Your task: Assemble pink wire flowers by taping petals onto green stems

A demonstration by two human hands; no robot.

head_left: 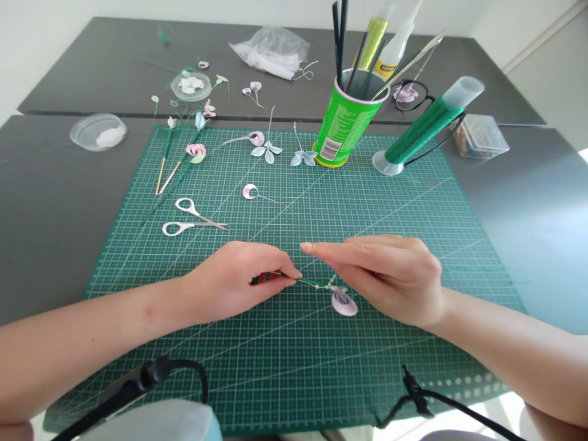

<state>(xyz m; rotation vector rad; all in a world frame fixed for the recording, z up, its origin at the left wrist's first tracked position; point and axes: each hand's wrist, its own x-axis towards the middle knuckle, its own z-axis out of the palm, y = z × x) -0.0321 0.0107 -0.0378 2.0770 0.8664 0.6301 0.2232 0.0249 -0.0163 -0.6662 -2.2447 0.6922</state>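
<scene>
My left hand (243,275) is closed in a pinch round a thin green flower stem (312,283) that points right, low over the green cutting mat. At the stem's far end are tiny pale beads (331,283) and an oval pale-pink petal (344,303), which hangs toward me. Just above and right of the petal is my right hand (390,275). Its index finger points left, with the thumb pressed against it from below. Whatever lies between them is hidden. White-handled scissors (184,226) lie with blades slightly parted, beyond my left hand.
On the cutting mat (275,380) stand a green can (344,125) of tools and a green tube (413,138). Several petals and blue flowers (266,150) lie behind. Plastic dishes (80,135), a plastic bag (275,52) and a clear box (482,138) are farther out. Black cables (454,404) run in front.
</scene>
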